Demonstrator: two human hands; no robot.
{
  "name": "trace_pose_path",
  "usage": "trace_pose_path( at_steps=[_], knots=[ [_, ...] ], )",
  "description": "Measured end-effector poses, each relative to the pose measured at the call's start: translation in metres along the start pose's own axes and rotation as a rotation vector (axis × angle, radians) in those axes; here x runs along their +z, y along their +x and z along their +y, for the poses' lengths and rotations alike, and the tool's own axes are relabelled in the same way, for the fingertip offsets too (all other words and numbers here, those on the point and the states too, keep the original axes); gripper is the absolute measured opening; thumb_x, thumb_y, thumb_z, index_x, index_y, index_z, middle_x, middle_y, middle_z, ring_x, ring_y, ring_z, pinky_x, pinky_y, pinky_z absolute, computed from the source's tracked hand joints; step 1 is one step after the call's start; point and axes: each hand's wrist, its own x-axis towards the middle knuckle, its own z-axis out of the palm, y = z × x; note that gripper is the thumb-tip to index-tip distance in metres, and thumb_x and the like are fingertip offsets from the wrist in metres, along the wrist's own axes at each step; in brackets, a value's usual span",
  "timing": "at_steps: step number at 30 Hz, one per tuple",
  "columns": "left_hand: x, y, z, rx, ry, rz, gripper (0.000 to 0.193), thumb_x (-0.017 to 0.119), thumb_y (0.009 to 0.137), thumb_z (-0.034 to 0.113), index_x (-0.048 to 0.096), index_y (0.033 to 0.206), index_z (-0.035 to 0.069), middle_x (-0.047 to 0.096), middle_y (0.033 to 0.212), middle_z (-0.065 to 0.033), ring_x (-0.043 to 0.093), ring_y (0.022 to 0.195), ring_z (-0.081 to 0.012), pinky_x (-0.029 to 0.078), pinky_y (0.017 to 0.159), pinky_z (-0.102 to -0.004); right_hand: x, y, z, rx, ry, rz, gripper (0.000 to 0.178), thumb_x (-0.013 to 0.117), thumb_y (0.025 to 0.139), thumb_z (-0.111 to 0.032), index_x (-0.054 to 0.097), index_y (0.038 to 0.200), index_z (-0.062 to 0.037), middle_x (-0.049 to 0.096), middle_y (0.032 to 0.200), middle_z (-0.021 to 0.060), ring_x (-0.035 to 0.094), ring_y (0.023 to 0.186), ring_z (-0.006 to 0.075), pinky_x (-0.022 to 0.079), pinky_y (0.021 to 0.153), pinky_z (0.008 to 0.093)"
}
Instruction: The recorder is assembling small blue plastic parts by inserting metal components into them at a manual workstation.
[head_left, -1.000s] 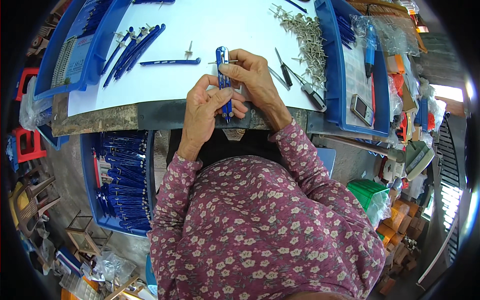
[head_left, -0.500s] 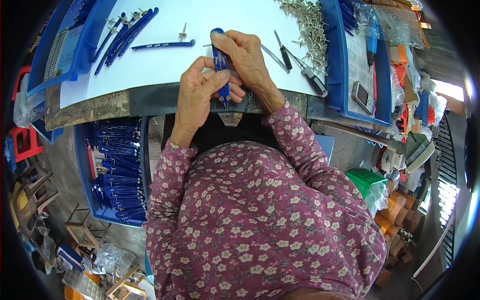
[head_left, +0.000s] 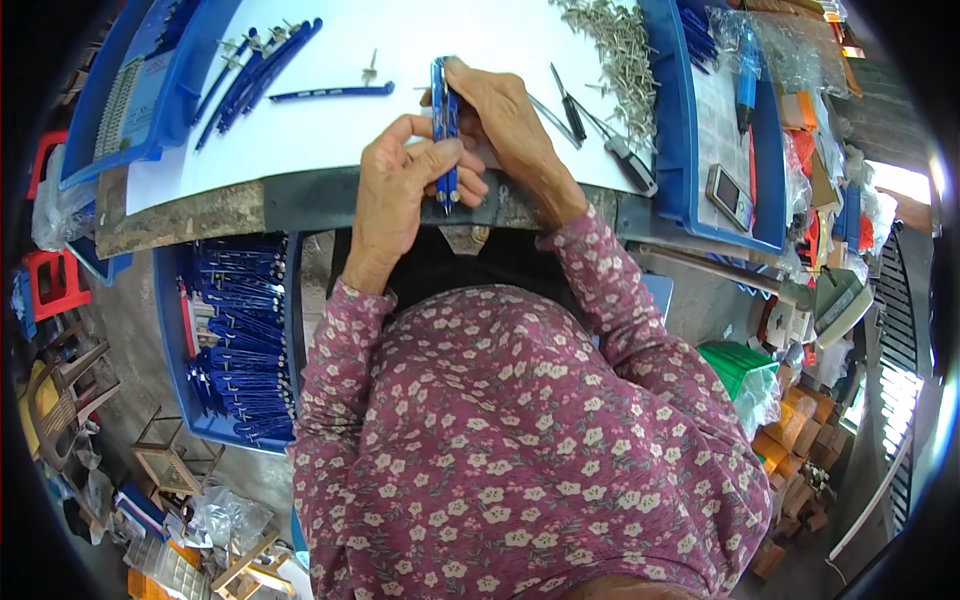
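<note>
Above the table's front edge I hold a blue drawing compass (head_left: pixel 446 120), upright in the picture, its two legs close together and the metal points toward me. My left hand (head_left: pixel 396 185) pinches the legs between thumb and fingers. Around the hinge end curls my right hand (head_left: pixel 510 120), its thumb by the top and its other fingers partly hidden. Left of my hands a single blue compass leg (head_left: pixel 335 92) lies on the white sheet (head_left: pixel 300 135), with a small metal pin part (head_left: pixel 371 68) upright beside its far edge.
Several blue compass legs (head_left: pixel 258 80) lie at the far left. A heap of metal pin parts (head_left: pixel 625 70), a screwdriver (head_left: pixel 570 110) and a dark-handled tool (head_left: pixel 632 165) lie right. Blue trays (head_left: pixel 685 150) flank the sheet; a mobile phone (head_left: pixel 729 196) sits in the right one. Below left stands a bin (head_left: pixel 172 345) of compasses.
My right hand has shifted slightly right and its thumb has slid from the front of the hinge to its right side. The compass has turned a little; my left hand keeps its pinch.
</note>
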Motion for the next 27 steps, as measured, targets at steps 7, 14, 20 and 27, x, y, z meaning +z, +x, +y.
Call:
trace_pose_path(
  at_steps=[7, 14, 20, 27],
  knots=[
    [-0.005, 0.0, 0.006, -0.008, 0.052, 0.02, 0.017, 0.056, 0.083, 0.008, 0.049, 0.091, -0.005, 0.06, 0.072, -0.0181, 0.058, 0.052, -0.0169, 0.047, 0.045, -0.0233, -0.005, -0.004, -0.015, -0.018, 0.08, -0.059, 0.036, 0.05, 0.087, -0.029, 0.057, 0.067, 0.0009, 0.051, 0.057, 0.0025, 0.044, 0.044, 0.0074, 0.035, 0.04, 0.0196],
    [-0.013, 0.001, 0.015, -0.035, 0.153, -0.013, 0.014, 0.055, 0.084, 0.008, 0.049, 0.09, -0.003, 0.061, 0.071, -0.0166, 0.058, 0.052, -0.0149, 0.047, 0.045, -0.0221, -0.007, 0.0, -0.015, 0.015, 0.11, -0.08, 0.034, 0.051, 0.087, -0.025, 0.057, 0.066, 0.0007, 0.052, 0.056, 0.0029, 0.044, 0.043, 0.0068, 0.035, 0.038, 0.0188],
    [-0.019, 0.003, 0.023, -0.068, 0.209, -0.027, 0.016, 0.056, 0.084, 0.009, 0.049, 0.091, -0.003, 0.061, 0.07, -0.0162, 0.058, 0.051, -0.0147, 0.046, 0.044, -0.0216, -0.006, 0.002, -0.014, 0.053, 0.117, -0.111, 0.029, 0.053, 0.088, -0.024, 0.061, 0.076, 0.0012, 0.052, 0.06, 0.0021, 0.041, 0.048, 0.0047, 0.034, 0.042, 0.018],
    [-0.036, 0.007, 0.047, -0.079, 0.253, -0.007, 0.017, 0.055, 0.085, 0.01, 0.049, 0.093, -0.003, 0.061, 0.071, -0.0164, 0.058, 0.052, -0.0145, 0.046, 0.046, -0.0215, -0.009, 0.002, -0.011, 0.107, 0.117, -0.102, 0.028, 0.051, 0.089, -0.022, 0.061, 0.085, 0.0044, 0.052, 0.06, 0.0011, 0.04, 0.047, 0.0043, 0.032, 0.042, 0.0174]
  ],
)
